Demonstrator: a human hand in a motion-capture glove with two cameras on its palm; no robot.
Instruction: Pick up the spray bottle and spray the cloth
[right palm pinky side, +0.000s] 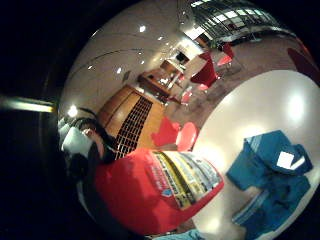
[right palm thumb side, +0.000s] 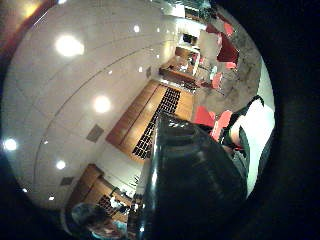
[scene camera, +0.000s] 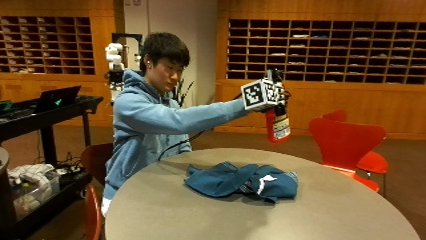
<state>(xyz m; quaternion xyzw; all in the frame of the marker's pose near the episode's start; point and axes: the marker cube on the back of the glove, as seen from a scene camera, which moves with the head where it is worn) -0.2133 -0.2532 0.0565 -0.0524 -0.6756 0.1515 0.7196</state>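
Red plastic spray bottle (scene camera: 277, 126) up, gripped in black-gloved right hand (scene camera: 271, 102); crumpled blue cloth (scene camera: 241, 182) at seven o'clock below. Next, probably: aim down, squeeze trigger.

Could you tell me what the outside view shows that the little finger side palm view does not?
Only the outside view shows the person, the gloved right hand holding the red spray bottle raised above the round table, and an orange chair. Only the palm view shows the bottle's printed label close up. Both show the bottle and the crumpled blue cloth lying on the table.
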